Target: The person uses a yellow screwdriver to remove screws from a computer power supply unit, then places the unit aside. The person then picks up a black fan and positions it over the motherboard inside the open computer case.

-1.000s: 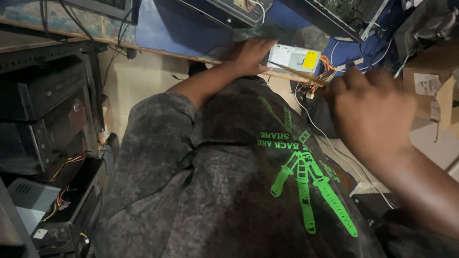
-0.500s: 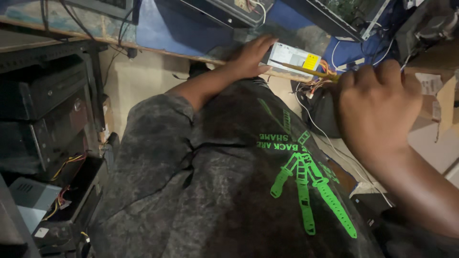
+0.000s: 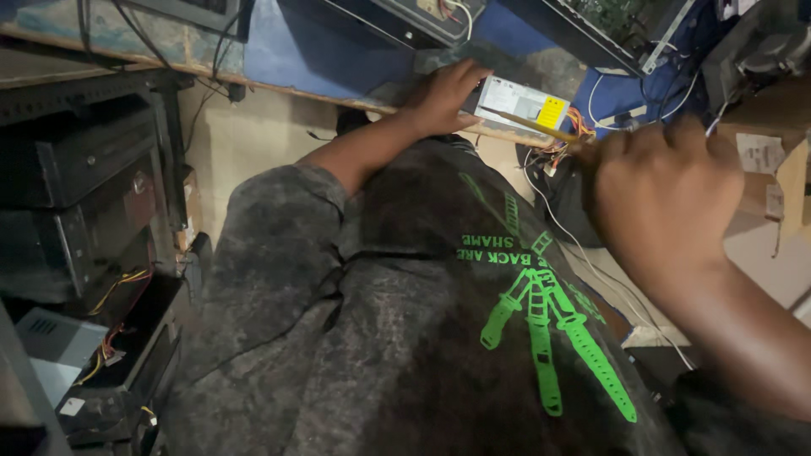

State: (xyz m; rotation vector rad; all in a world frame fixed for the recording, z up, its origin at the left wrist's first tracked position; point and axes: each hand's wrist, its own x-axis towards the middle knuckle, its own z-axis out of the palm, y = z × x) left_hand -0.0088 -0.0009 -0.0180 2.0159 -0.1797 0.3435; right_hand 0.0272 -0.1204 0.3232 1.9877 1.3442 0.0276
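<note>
Room: cramped, dim electronics workshop, gear stacked on every side, seen from above over the person's chest.
Surface: wooden bench edge (image 3: 279, 87) with a blue top (image 3: 338, 55), crowded with open metal chassis and circuit boards along the far side.
Power supply unit: grey metal box (image 3: 517, 101) with a yellow label, lying flat at the bench edge, bundle of coloured wires (image 3: 574, 127) spilling from its right end.
Left hand: left hand (image 3: 441, 95) flat, fingers spread, pressing on the bench and touching the box's left end; not gripping anything.
Right hand: right hand (image 3: 667, 190) closed in a fist around a thin yellowish stick-like tool (image 3: 528, 124); its tip reaches across the box front. Exact kind of tool hard to tell.
Left side: dark shelving (image 3: 76, 177) holding black device cases; below, an open unit with yellow and red wires (image 3: 114, 295).
Right side: cardboard box (image 3: 773, 160), white cable (image 3: 591, 270) trailing down toward the floor.
Foreground: grey mottled shirt (image 3: 355, 338) with green print.
</note>
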